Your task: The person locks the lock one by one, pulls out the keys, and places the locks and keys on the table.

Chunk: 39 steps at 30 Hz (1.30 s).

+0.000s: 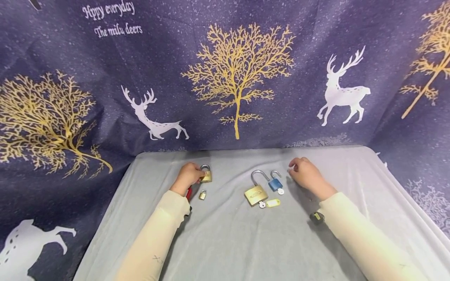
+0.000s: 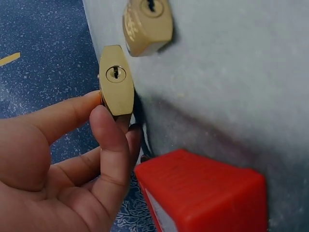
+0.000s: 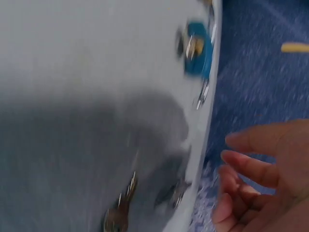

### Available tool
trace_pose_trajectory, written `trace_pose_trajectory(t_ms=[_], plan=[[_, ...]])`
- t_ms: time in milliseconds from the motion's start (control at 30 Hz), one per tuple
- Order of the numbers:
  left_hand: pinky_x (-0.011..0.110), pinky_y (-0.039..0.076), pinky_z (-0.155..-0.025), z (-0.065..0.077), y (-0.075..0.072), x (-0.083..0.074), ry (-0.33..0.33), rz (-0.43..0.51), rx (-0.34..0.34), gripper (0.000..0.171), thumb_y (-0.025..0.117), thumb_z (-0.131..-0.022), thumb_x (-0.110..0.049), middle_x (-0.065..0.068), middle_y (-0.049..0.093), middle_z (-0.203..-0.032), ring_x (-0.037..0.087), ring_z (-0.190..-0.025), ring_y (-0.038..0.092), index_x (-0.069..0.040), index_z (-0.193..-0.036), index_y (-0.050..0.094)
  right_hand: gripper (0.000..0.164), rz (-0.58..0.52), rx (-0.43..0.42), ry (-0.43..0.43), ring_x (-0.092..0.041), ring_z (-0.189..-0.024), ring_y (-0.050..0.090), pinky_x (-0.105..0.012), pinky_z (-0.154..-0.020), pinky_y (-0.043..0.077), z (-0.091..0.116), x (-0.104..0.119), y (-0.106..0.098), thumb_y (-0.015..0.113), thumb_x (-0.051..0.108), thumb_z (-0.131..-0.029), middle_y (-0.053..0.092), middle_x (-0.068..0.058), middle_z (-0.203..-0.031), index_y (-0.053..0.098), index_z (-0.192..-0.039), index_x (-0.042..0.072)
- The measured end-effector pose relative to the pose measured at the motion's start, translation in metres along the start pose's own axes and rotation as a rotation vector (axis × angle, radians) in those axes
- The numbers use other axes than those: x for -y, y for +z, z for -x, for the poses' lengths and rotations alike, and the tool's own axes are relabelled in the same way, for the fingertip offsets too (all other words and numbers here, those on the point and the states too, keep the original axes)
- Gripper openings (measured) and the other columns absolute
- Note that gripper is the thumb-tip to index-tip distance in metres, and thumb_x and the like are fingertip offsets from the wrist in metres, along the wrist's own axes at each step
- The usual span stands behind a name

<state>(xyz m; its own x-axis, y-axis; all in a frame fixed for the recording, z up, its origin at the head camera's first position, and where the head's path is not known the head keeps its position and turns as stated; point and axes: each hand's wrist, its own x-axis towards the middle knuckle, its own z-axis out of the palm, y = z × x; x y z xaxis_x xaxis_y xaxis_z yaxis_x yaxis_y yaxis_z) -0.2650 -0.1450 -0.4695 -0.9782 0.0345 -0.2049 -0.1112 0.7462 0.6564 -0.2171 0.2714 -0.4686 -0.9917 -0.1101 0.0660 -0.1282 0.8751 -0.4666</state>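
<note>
My left hand [image 1: 190,174] pinches a brass padlock [image 1: 206,176] between thumb and finger; its shackle is locked down, and its keyhole faces the camera in the left wrist view. Close by lies a smaller brass padlock [image 1: 202,194]. My right hand [image 1: 306,171], fingers loosely bent around nothing, hovers right of a blue padlock [image 1: 275,184] whose shackle is up and whose key [image 1: 280,191] sits in it. Left of that is a large brass padlock [image 1: 256,195], shackle also up, with a key [image 1: 262,204] and yellow tag [image 1: 273,203].
A red block-like thing [image 2: 203,193] is beside the left wrist. In the right wrist view, a blurred key [image 3: 118,212] and another small metal piece [image 3: 176,193] lie on the grey cloth. A patterned blue curtain [image 1: 225,128] hangs behind the table [image 1: 232,246].
</note>
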Motion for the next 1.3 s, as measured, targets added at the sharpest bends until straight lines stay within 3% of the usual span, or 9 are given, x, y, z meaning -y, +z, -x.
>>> trace_pose_trajectory(t_ms=[167,400,500,633,933,1133,1300], plan=[[0.021,0.046,-0.053,0.0,-0.001,0.0,-0.015,0.002,0.007,0.017,0.071,-0.088,-0.015,0.001,0.064,-0.059,0.01,-0.053,0.061,0.002,-0.088,0.072,0.023,-0.045,0.051,-0.048,-0.023,-0.08,0.058,-0.045,-0.077,0.051,0.009,0.019,0.012,0.068,0.017,-0.091,0.062,-0.012,-0.089,0.066,-0.105,-0.001],[0.025,0.053,-0.056,0.0,0.001,0.003,-0.022,0.02,-0.006,0.023,0.071,-0.091,-0.017,0.012,0.073,-0.075,0.014,-0.056,0.065,0.005,-0.098,0.073,0.035,-0.039,0.184,-0.011,-0.027,-0.087,0.062,-0.049,-0.082,0.053,0.02,0.035,0.026,0.072,0.03,-0.091,0.062,-0.015,-0.098,0.062,-0.109,0.002],[0.033,0.057,-0.07,0.003,0.003,0.003,-0.005,-0.011,-0.068,0.025,0.067,-0.093,-0.02,0.016,0.074,-0.092,0.022,-0.074,0.069,0.002,-0.103,0.072,0.04,-0.017,0.182,0.01,-0.029,-0.087,0.062,-0.051,-0.081,0.053,0.022,0.037,0.031,0.073,0.033,-0.09,0.061,-0.016,-0.1,0.061,-0.111,0.002],[0.043,0.053,-0.086,0.009,0.006,0.0,0.021,-0.043,-0.173,0.027,0.063,-0.093,-0.025,0.017,0.073,-0.103,0.033,-0.094,0.066,-0.003,-0.106,0.069,0.044,0.016,0.145,0.002,-0.028,-0.085,0.061,-0.051,-0.08,0.053,0.023,0.039,0.036,0.075,0.034,-0.088,0.061,-0.017,-0.1,0.06,-0.112,0.0],[0.037,0.047,-0.078,0.028,0.011,-0.018,0.054,0.132,-0.206,0.022,0.062,-0.096,-0.027,0.012,0.065,-0.097,0.028,-0.088,0.06,-0.006,-0.1,0.066,0.048,0.061,0.077,-0.017,-0.027,-0.078,0.059,-0.048,-0.072,0.054,0.022,0.038,0.045,0.076,0.034,-0.084,0.061,-0.016,-0.098,0.062,-0.116,0.001],[0.032,0.047,-0.075,0.038,0.019,-0.028,0.109,0.216,-0.202,0.019,0.063,-0.094,-0.021,0.006,0.064,-0.086,0.021,-0.08,0.059,-0.004,-0.099,0.07,0.045,-0.069,0.073,0.021,-0.032,-0.09,0.064,-0.054,-0.084,0.055,0.019,0.032,0.046,0.071,0.034,-0.087,0.065,-0.019,-0.105,0.065,-0.119,0.001],[0.024,0.043,-0.056,0.045,0.028,-0.039,0.118,0.405,-0.131,0.014,0.063,-0.094,-0.013,0.002,0.058,-0.07,0.012,-0.06,0.052,0.0,-0.098,0.068,0.038,-0.209,0.08,0.058,-0.024,-0.084,0.064,-0.043,-0.079,0.053,0.016,0.032,0.04,0.065,0.03,-0.092,0.07,-0.014,-0.099,0.066,-0.119,0.003]])
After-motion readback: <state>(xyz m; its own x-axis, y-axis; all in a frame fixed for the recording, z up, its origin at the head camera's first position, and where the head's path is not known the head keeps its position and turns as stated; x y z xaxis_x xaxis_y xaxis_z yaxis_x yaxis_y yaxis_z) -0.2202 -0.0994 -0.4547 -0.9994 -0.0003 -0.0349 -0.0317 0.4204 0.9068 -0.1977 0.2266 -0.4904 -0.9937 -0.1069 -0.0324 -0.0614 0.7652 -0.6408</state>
